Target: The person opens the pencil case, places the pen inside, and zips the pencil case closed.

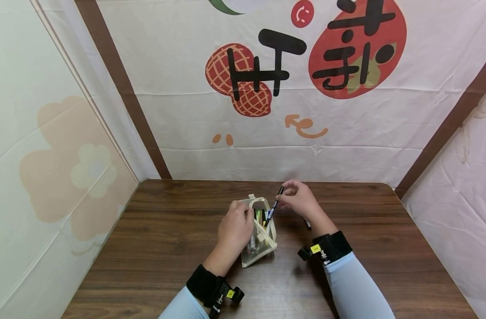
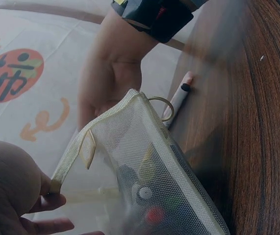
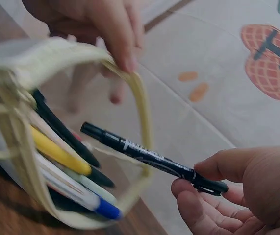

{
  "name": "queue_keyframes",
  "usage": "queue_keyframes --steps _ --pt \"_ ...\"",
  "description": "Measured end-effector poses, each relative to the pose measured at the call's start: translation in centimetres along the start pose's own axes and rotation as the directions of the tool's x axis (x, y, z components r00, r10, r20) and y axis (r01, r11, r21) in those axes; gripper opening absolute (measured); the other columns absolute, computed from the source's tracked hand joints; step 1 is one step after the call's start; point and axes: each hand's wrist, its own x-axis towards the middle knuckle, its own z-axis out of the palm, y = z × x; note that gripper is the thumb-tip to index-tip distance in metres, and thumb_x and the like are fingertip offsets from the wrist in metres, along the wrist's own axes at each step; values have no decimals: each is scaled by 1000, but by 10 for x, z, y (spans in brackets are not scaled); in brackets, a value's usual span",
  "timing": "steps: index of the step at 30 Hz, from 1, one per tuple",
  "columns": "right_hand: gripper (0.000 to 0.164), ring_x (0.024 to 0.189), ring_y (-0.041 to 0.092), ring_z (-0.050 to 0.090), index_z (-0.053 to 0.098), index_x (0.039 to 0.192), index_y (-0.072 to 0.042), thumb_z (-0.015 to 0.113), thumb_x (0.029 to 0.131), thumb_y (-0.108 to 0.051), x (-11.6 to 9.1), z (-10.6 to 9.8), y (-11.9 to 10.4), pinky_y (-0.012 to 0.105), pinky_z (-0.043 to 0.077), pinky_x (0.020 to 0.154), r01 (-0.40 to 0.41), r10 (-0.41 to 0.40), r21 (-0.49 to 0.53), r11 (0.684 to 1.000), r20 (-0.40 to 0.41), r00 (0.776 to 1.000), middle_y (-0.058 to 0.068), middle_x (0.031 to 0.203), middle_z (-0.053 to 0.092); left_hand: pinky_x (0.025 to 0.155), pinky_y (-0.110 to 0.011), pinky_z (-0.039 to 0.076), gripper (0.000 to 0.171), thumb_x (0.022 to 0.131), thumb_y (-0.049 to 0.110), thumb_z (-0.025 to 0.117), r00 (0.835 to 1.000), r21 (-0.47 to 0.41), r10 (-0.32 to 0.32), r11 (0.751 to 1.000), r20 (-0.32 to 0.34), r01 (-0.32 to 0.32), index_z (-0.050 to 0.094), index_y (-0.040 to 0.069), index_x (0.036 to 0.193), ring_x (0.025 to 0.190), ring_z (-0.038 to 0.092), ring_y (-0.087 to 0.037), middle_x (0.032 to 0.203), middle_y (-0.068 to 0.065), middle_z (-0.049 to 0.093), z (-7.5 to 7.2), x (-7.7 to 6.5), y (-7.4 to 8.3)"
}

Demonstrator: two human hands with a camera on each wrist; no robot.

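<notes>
A cream mesh pencil pouch stands on the table with its mouth open. My left hand pinches the rim of its mouth between thumb and fingers. Inside lie several pens, among them a yellow pen and a white pen with a blue end. My right hand pinches a black marker near its clip end. The marker's other end points into the pouch mouth. In the left wrist view the mesh wall blurs the pouch's contents.
Another pen lies on the table near my right wrist, partly hidden in the head view. The brown wooden table meets a printed cloth at its far edge. More cloth hangs on both sides.
</notes>
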Motion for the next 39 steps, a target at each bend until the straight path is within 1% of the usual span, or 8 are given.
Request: queue_keyframes --steps 4,7,13,17,21,25,32,39 --pt "53 92 32 84 54 149 4 80 105 -7 0 12 0 57 70 91 2 -4 16 1000 92 996 18 110 80 62 -41 49 23 116 25 60 1000 6 3 1000 -7 -3 75 9 109 71 59 -23 125 -14 67 0 1 0" --pt "51 92 31 84 55 147 5 80 104 -6 1 18 2 56 70 90 4 -5 9 1000 151 989 19 110 81 63 -41 50 24 116 26 60 1000 9 0 1000 -2 0 75 9 110 72 60 -23 125 -14 66 1 1 0" --pt "44 88 30 83 61 143 2 78 103 -4 -1 26 2 57 70 87 25 -21 -14 1000 230 973 19 108 83 64 -41 51 24 117 27 59 1000 16 -2 1000 2 2 75 9 111 75 62 -24 130 -14 68 1 2 0" --pt "39 83 24 83 62 140 4 76 103 -3 -4 30 2 52 71 84 43 -31 -38 998 282 959 20 104 84 64 -41 50 25 117 27 58 1000 17 -6 1000 11 6 75 9 112 74 61 -24 132 -14 67 1 2 -1" --pt "34 82 27 83 65 135 5 76 105 -5 -5 31 2 49 71 81 50 -27 -65 997 316 948 22 103 84 65 -42 52 25 117 28 59 1000 24 -8 1000 9 8 75 9 113 75 62 -25 134 -13 67 1 2 -1" --pt "26 82 30 83 68 129 4 74 107 -8 -5 26 2 49 71 80 47 -20 -87 995 291 957 26 106 82 66 -44 54 25 116 27 59 1000 17 -8 1000 7 8 76 8 113 77 65 -27 132 -13 67 1 2 0" --pt "19 81 24 80 72 123 -3 74 110 -17 0 6 1 48 70 79 16 10 -171 985 149 989 25 108 81 65 -44 52 24 116 26 60 1000 11 -7 1000 9 7 75 8 112 76 63 -26 129 -13 67 -1 1 0" --pt "26 96 39 82 72 129 -4 71 113 -24 1 -26 4 50 69 83 -1 6 -270 963 17 1000 24 114 80 67 -44 54 25 117 26 59 1000 9 -18 1000 16 18 76 8 116 77 64 -26 137 -14 67 -1 0 1"
